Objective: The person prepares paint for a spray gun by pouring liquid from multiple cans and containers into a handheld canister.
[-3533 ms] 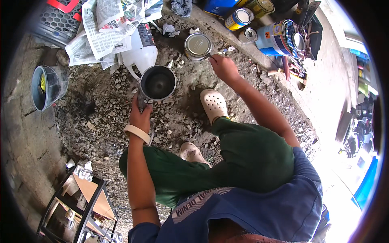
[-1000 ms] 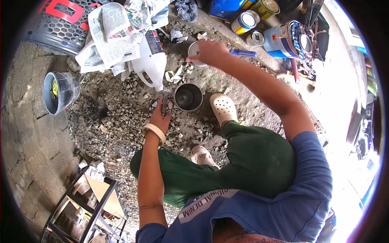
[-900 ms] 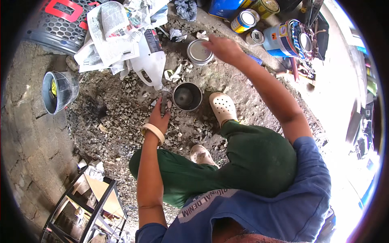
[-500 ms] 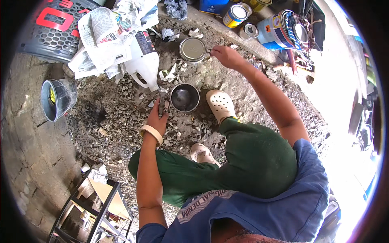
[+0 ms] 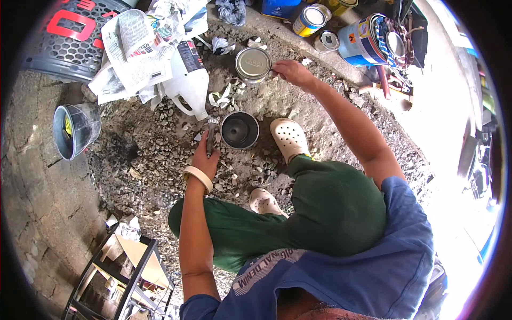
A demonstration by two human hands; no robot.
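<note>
My left hand [image 5: 205, 160] is closed around a slim grey tool [image 5: 212, 133] with a pale ribbed end; its exact kind is unclear. Just right of it stands an open metal can [image 5: 240, 130], dark inside, on the stony ground. Farther off is a round tin [image 5: 253, 64] with its metal lid on. My right hand [image 5: 292, 72] reaches to that tin's right edge with fingers pinched together. Whatever they pinch is hidden. A white plastic jug [image 5: 188, 85] with a handle lies left of the tin, its neck close to the grey tool.
Newspaper [image 5: 133, 50] lies by a black crate [image 5: 69, 42] at far left. A bucket [image 5: 77, 128] tips toward the wall. Paint cans [image 5: 309, 22] and a large blue-and-white tin [image 5: 360, 41] line the far ledge. A black-framed rack [image 5: 128, 272] stands near left. My clog [image 5: 288, 136] is beside the open can.
My right hand has moved left, bringing its fingers against the lidded tin's edge. The small dark thing at its fingertips no longer shows. The open can sits very slightly farther left; my left hand barely changes.
</note>
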